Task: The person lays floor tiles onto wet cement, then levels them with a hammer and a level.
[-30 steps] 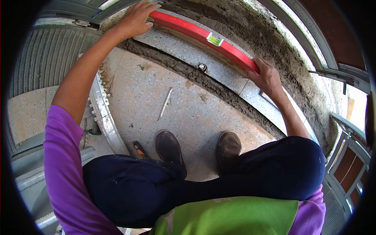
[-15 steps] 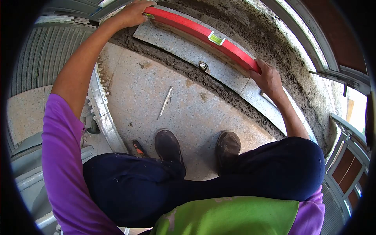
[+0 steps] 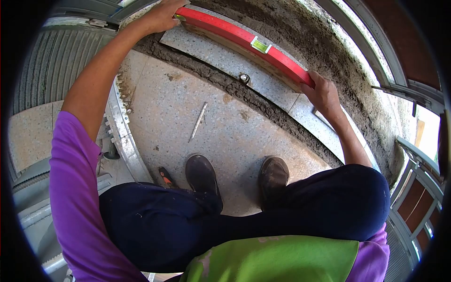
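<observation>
Our left hand [image 3: 159,16] clasps the far left end of the red spirit level [image 3: 244,40], and our right hand [image 3: 323,94] closes over its right end; both grips are clenched on the level, which lies along the far edge of the narrow speckled tile [image 3: 225,61], where the tile meets the rough mortar bed [image 3: 305,42]; the green vial [image 3: 260,45] sits near the middle of the level. We judge the tile laid and the levelling check in hand; the dark mortar joint [image 3: 221,84] between this tile and the big floor slab [image 3: 211,136] looks unfilled; the bed beyond is bare. On the slab lie a thin metal rod [image 3: 198,122] and, by our left shoe [image 3: 202,175], an orange-marked tool [image 3: 165,177]; a small metal piece [image 3: 243,78] rests at the tile's near edge; nothing blocks the level.
</observation>
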